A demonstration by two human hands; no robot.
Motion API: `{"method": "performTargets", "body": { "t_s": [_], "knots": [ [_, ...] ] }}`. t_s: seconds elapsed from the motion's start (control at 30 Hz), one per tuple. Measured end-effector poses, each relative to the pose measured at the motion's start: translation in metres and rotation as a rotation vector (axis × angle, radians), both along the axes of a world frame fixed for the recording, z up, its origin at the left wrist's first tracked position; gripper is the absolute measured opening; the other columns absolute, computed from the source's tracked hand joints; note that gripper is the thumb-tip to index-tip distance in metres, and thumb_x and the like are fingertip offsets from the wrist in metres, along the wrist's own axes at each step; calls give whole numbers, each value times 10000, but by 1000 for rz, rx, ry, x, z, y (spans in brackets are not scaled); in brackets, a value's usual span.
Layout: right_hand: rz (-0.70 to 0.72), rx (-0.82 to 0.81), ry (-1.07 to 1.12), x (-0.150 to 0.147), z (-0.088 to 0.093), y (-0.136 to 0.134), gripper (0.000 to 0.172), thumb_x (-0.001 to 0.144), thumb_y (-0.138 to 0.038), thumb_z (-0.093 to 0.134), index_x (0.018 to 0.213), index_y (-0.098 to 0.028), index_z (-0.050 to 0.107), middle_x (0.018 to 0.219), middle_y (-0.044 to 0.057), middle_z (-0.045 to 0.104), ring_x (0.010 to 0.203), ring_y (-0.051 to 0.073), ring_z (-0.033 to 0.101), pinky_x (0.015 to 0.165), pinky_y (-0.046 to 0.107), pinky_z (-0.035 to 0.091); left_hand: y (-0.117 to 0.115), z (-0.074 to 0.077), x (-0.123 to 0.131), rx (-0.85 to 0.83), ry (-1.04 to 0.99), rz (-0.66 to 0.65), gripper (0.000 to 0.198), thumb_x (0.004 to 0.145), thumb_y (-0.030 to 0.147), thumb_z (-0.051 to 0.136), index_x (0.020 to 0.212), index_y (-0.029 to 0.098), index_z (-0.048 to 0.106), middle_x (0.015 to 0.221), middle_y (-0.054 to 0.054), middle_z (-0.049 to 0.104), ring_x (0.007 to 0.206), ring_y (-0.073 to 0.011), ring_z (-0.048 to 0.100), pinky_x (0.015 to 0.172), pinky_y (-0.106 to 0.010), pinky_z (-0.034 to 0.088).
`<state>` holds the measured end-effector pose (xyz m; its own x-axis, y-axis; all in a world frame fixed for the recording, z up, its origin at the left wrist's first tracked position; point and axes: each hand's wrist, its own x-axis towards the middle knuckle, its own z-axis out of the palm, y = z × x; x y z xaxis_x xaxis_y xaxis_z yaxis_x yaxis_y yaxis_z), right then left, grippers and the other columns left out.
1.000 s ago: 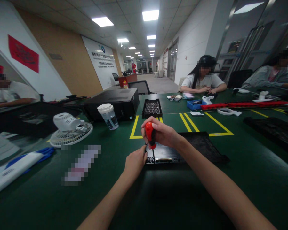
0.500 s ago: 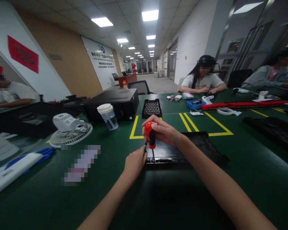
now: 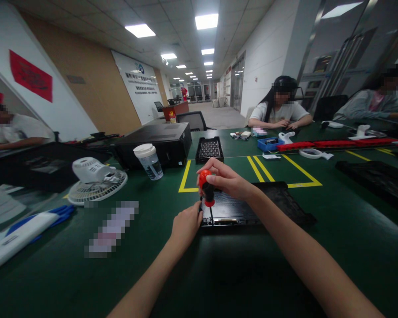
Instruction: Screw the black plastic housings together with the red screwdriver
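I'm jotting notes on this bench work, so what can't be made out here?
All in the head view:
Screwdriver: its tip is too small and dark to tell whether it sits in a screw.
Black panel: partly covered by the right hand and forearm.
Flat item left of the left hand: blurred by pixelation.
Black tray at far right: cut off by the picture's edge.

Right hand [image 3: 225, 180] holds a red-and-black screwdriver [image 3: 208, 195], shaft pointing down at the near left corner of a black panel [image 3: 230, 206]; left hand [image 3: 187, 221] has its fingers at the panel's left edge; green table [image 3: 146, 269] bears yellow lines [image 3: 185, 176]; white fan [image 3: 88, 170], lidded cup [image 3: 149, 161] and black case [image 3: 152, 139] stand leftward; black tray [image 3: 209, 149] lies beyond the hands.
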<state>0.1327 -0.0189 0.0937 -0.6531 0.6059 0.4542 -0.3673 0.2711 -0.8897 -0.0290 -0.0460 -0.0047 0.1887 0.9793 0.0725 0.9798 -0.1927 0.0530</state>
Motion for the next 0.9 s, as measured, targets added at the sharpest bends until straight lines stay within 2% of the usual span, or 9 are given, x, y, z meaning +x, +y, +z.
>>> {"method": "performTargets", "body": {
  "t_s": [0.4,0.7,0.9],
  "knots": [
    [-95,82,-71,3,8,-5,173,808,-259,540,893,-164,422,805,10,547,717,105,572,651,256,485,-2,4,3,-34,-6,22,361,875,335,342,1223,255,393,985,-61,633,862,-185,614,705,-270,448],
    [-176,146,-113,3,11,-7,189,790,-274,558,825,-164,408,805,-4,483,705,89,542,643,233,455,2,-5,-1,20,-14,-26,357,874,337,332,1215,255,394,961,-53,642,829,-191,620,674,-275,448],
    [-206,159,-125,3,11,-8,210,785,-302,554,809,-165,397,798,-8,467,692,76,519,639,216,441,1,-4,0,24,-17,-16,359,870,331,349,1217,253,400,943,-54,647,828,-192,623,665,-270,449]
  ]
}}
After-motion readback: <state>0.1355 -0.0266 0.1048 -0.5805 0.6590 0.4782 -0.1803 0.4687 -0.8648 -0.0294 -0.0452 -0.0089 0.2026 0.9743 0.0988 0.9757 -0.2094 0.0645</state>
